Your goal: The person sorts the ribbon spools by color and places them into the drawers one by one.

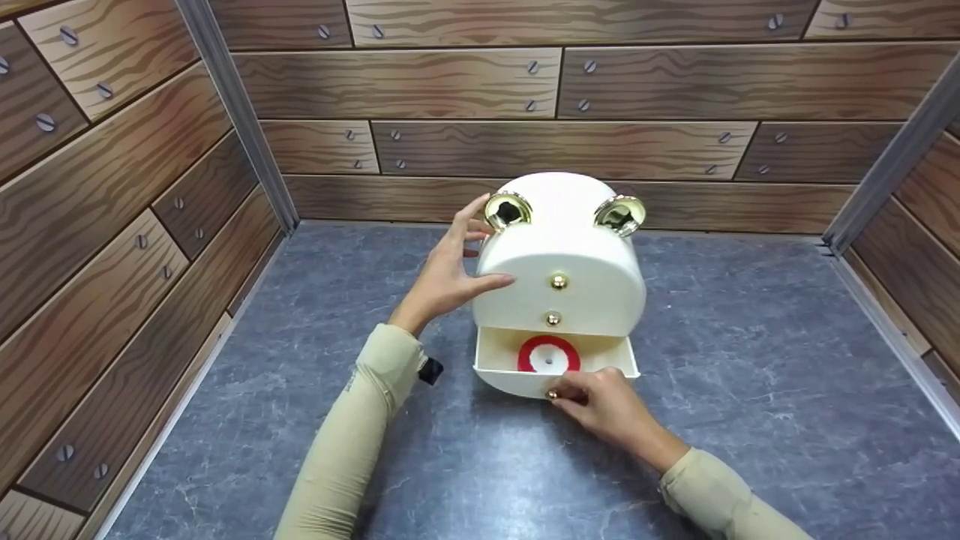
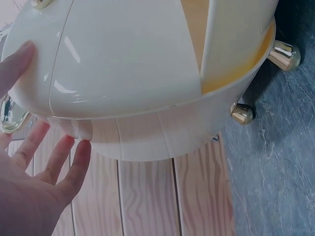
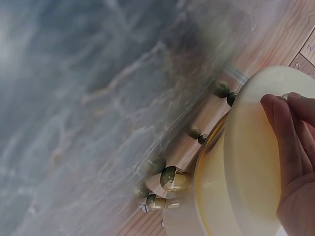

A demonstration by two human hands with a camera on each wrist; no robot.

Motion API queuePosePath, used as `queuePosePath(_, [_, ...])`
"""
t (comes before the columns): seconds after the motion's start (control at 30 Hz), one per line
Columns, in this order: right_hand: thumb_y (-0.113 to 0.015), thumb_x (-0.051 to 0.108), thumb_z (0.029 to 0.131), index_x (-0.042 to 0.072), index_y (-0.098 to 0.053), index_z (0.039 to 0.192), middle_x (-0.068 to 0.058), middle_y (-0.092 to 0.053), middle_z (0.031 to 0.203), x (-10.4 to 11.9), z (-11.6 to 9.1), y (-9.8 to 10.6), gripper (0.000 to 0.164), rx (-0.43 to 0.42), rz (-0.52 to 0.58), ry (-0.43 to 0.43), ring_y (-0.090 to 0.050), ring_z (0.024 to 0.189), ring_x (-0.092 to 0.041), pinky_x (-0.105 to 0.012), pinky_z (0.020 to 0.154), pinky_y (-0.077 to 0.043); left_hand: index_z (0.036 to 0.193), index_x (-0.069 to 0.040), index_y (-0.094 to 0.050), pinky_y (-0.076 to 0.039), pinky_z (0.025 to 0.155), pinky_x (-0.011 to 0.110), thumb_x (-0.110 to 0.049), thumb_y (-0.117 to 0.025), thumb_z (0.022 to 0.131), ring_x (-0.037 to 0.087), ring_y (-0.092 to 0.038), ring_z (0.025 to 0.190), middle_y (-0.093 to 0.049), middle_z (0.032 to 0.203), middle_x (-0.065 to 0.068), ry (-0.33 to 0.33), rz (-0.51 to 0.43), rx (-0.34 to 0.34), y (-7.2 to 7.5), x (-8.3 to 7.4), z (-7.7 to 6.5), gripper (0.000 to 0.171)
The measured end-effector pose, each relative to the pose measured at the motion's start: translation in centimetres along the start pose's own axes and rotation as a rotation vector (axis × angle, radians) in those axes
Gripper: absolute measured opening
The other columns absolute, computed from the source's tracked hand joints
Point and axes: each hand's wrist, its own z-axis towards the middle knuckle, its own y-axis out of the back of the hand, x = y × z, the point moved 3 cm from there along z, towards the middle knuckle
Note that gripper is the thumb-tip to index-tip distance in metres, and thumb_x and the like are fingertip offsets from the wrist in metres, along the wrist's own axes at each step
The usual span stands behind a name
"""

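Observation:
A glossy cream drawer box (image 1: 562, 232) with two gold-rimmed round ornaments on top stands in the middle of the table. Its bottom drawer (image 1: 499, 349) is pulled out, and a red ring with a white centre (image 1: 574, 358) lies inside. My right hand (image 1: 611, 405) pinches the small gold knob (image 1: 552, 394) on the drawer's front. On the box's left side rests my left hand (image 1: 450, 266), thumb (image 2: 22, 56) at the front face and fingers spread along the side. Two gold knobs (image 1: 559, 281) sit on the upper front, one above the other.
The table (image 1: 300, 420) has a dark blue-grey marbled top. Wood-plank-patterned walls (image 1: 450, 82) enclose it at the back and both sides, with metal posts (image 1: 247, 112) in the corners. Short gold feet (image 2: 285, 55) hold the box off the surface.

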Motion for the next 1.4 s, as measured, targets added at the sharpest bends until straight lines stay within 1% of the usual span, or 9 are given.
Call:
queuePosePath(0.1, [-0.083, -0.006, 0.079, 0.006, -0.079, 0.093, -0.006, -0.08, 0.088, -0.1, 0.2, 0.0, 0.019, 0.007, 0.001, -0.008, -0.077, 0.076, -0.015, -0.025, 0.068, -0.063, 0.164, -0.036, -0.021, -0.054, 0.105, 0.038, -0.039, -0.093, 0.077, 0.022, -0.056, 0.133, -0.053, 0.143, 0.006, -0.002, -0.01, 0.004, 0.0, 0.0, 0.1, 0.113])
queuePosePath(0.2, [-0.083, -0.007, 0.079, 0.006, -0.079, 0.094, -0.006, -0.08, 0.089, -0.2, 0.4, 0.1, 0.02, 0.015, 0.011, -0.018, -0.077, 0.077, -0.015, -0.025, 0.069, -0.063, 0.163, -0.033, -0.022, -0.053, 0.106, 0.041, -0.036, -0.093, 0.077, 0.019, -0.056, 0.131, -0.053, 0.145, 0.005, -0.031, -0.041, 0.013, 0.1, -0.1, 0.3, 0.113])
queuePosePath(0.33, [-0.083, -0.007, 0.08, 0.005, -0.079, 0.095, -0.007, -0.08, 0.089, -0.3, 0.5, 0.1, 0.019, 0.019, 0.013, -0.021, -0.077, 0.077, -0.016, -0.025, 0.069, -0.063, 0.165, -0.03, -0.02, -0.051, 0.103, 0.042, -0.033, -0.094, 0.077, 0.015, -0.054, 0.127, -0.056, 0.138, 0.004, -0.073, -0.062, 0.022, 0.1, 0.0, 0.5, 0.115])
queuePosePath(0.43, [-0.082, -0.007, 0.08, 0.004, -0.079, 0.096, -0.007, -0.08, 0.089, -0.3, 0.7, 0.2, 0.02, 0.024, 0.013, -0.025, -0.077, 0.076, -0.016, -0.025, 0.069, -0.063, 0.166, -0.03, -0.021, -0.052, 0.1, 0.042, -0.033, -0.094, 0.076, 0.013, -0.054, 0.123, -0.057, 0.132, 0.003, -0.08, -0.055, 0.031, 0.2, 0.0, 0.8, 0.116])
queuePosePath(0.63, [-0.083, -0.007, 0.08, 0.005, -0.079, 0.096, -0.007, -0.08, 0.089, -0.5, 1.1, 0.2, 0.021, 0.029, 0.005, -0.039, -0.076, 0.076, -0.016, -0.025, 0.069, -0.063, 0.164, -0.031, -0.026, -0.052, 0.095, 0.046, -0.032, -0.096, 0.073, 0.017, -0.056, 0.116, -0.058, 0.127, 0.006, -0.072, -0.074, 0.032, 0.5, -0.1, 1.0, 0.114])
queuePosePath(0.8, [-0.082, -0.006, 0.08, 0.005, -0.079, 0.097, -0.008, -0.08, 0.091, -0.8, 1.4, 0.2, 0.021, 0.031, 0.013, -0.057, -0.077, 0.077, -0.017, -0.024, 0.07, -0.063, 0.163, -0.032, -0.027, -0.052, 0.095, 0.045, -0.032, -0.096, 0.073, 0.02, -0.057, 0.115, -0.058, 0.129, 0.008, -0.061, -0.091, 0.036, 0.5, 0.1, 1.0, 0.114])
queuePosePath(0.97, [-0.082, -0.006, 0.08, 0.006, -0.079, 0.099, -0.008, -0.08, 0.093, -1.0, 1.5, 0.2, 0.022, 0.04, 0.024, -0.078, -0.077, 0.078, -0.018, -0.023, 0.071, -0.062, 0.163, -0.034, -0.026, -0.052, 0.094, 0.04, -0.033, -0.096, 0.073, 0.016, -0.057, 0.113, -0.058, 0.128, 0.005, -0.057, -0.086, 0.042, 0.4, 0.3, 1.0, 0.115])
queuePosePath(1.1, [-0.082, -0.006, 0.08, 0.006, -0.079, 0.099, -0.008, -0.08, 0.093, -1.1, 1.5, 0.1, 0.023, 0.041, 0.017, -0.076, -0.076, 0.078, -0.017, -0.023, 0.071, -0.062, 0.163, -0.035, -0.025, -0.052, 0.093, 0.038, -0.034, -0.096, 0.073, 0.014, -0.057, 0.113, -0.058, 0.128, 0.003, -0.056, -0.074, 0.044, 0.4, 0.4, 0.9, 0.114])
queuePosePath(1.4, [-0.082, -0.006, 0.081, 0.004, -0.079, 0.098, -0.009, -0.08, 0.092, -1.4, 1.8, 0.1, 0.02, 0.027, 0.023, -0.044, -0.077, 0.078, -0.018, -0.025, 0.07, -0.063, 0.163, -0.036, -0.025, -0.052, 0.092, 0.04, -0.035, -0.096, 0.074, 0.016, -0.056, 0.114, -0.057, 0.128, 0.003, -0.06, -0.083, 0.049, 0.5, 0.3, 0.9, 0.114])
